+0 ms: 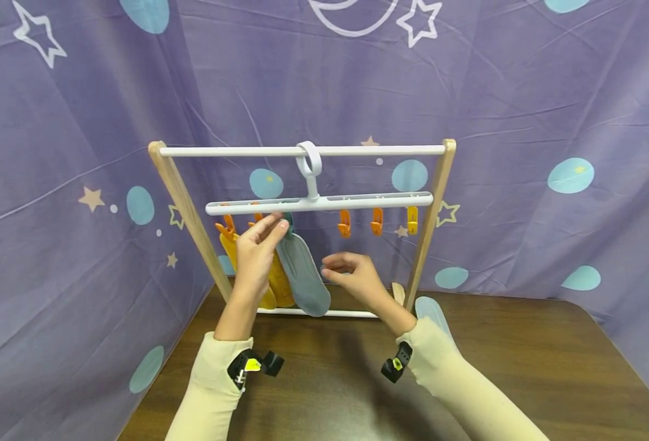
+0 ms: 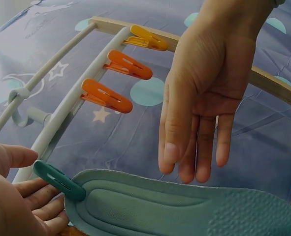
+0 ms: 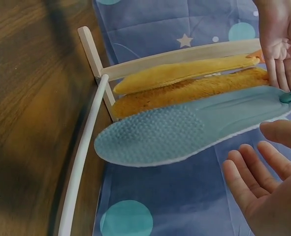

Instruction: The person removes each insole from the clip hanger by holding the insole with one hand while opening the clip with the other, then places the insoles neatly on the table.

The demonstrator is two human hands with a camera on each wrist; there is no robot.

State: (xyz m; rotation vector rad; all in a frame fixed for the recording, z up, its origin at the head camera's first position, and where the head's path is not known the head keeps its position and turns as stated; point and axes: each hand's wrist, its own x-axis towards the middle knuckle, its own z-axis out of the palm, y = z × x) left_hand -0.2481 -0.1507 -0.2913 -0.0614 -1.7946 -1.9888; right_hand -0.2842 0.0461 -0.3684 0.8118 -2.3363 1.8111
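A grey-green shoe insole point(image 1: 303, 272) hangs from a green clothespin point(image 2: 59, 180) on the white clip hanger point(image 1: 319, 203). The clothespin bites the insole's heel end, and its bumpy forefoot points down. My left hand point(image 1: 255, 254) is at this clothespin, thumb by its top and fingers behind it, loosely extended and not squeezing. My right hand point(image 1: 360, 278) hovers just right of the insole, apart from it, fingers loosely bent with nothing in them. Two yellow fuzzy insoles point(image 3: 184, 73) hang left of the grey-green one, partly hidden by my left hand in the head view.
Two orange clothespins point(image 1: 345, 223) and a yellow clothespin point(image 1: 412, 220) hang without insoles on the hanger's right half. The hanger hooks over a wood-and-white rack point(image 1: 220, 151). Another pale blue insole point(image 1: 433, 313) lies on the brown table point(image 1: 523, 355), partly behind my right sleeve.
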